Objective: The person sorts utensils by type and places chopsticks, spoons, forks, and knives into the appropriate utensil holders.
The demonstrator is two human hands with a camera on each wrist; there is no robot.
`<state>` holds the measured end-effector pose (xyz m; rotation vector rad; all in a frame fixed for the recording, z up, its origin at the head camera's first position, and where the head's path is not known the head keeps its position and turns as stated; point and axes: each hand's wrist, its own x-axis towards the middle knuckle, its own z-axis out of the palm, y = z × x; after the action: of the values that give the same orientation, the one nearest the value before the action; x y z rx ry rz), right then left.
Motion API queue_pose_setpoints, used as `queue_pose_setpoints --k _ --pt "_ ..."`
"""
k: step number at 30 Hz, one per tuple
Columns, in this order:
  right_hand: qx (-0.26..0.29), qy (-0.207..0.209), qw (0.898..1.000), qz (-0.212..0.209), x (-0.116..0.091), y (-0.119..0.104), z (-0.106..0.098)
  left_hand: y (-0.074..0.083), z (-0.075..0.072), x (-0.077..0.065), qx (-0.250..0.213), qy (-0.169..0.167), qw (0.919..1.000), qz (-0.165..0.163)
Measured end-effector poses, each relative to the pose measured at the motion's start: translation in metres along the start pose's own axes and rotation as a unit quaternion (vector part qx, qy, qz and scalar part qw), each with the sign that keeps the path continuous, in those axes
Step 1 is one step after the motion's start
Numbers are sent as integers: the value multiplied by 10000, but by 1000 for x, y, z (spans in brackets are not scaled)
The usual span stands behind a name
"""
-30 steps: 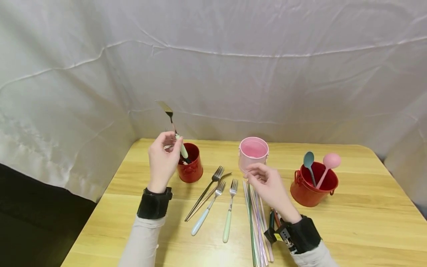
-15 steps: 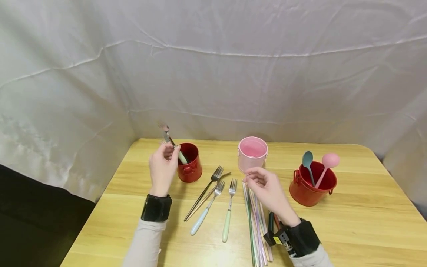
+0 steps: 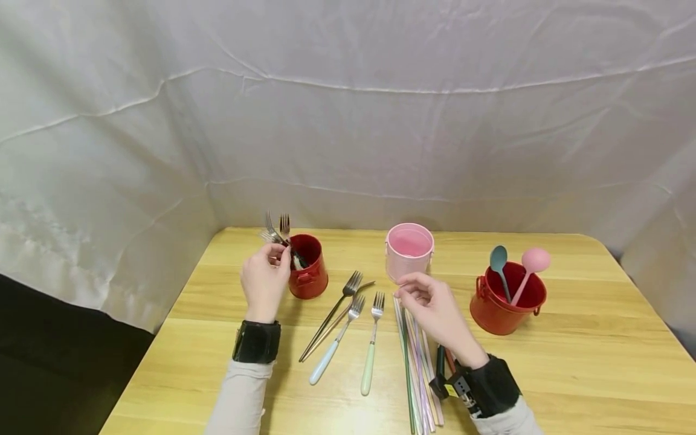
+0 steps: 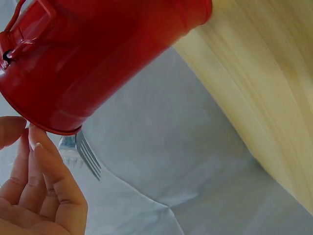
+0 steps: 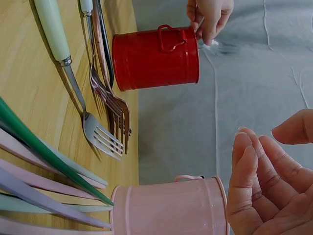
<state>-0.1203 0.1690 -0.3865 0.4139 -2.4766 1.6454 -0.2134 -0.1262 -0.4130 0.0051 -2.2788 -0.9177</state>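
Note:
My left hand is at the near-left rim of the left red bucket, pinching a fork between thumb and forefinger. The fork's tines point up and its handle goes down inside the bucket. Other forks lean out of the same bucket; their lower parts are hidden. In the left wrist view, tines show past the bucket's rim. My right hand hovers in front of the pink bucket, above the straws, its fingers loosely bent with nothing between them.
Between the hands lie a black fork, a copper-coloured fork, a blue-handled fork and a green-handled fork. At right, another red bucket holds a teal spoon and a pink ladle. A grey curtain hangs behind.
My left hand has lowered the green-handled fork, handle first, into the left red bucket. The fork's head has dropped and turned upright. The right hand has stayed almost still.

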Motion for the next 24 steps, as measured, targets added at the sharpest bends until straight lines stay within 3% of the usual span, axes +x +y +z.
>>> queue_pose_setpoints --k 7,12,18,24 --pt "-66 83 9999 -118 3 28 0 1 -3 -7 -1 145 9996 251" --pt "-460 292 9984 -122 1 31 -12 10 -2 -16 -174 5 9969 772" --pt "-1319 415 9903 124 -7 32 -33 27 0 -30 -238 -880 9854 1437" --pt "-2036 135 9779 454 -16 37 -42 44 3 -51 -24 -1981 9559 2168"
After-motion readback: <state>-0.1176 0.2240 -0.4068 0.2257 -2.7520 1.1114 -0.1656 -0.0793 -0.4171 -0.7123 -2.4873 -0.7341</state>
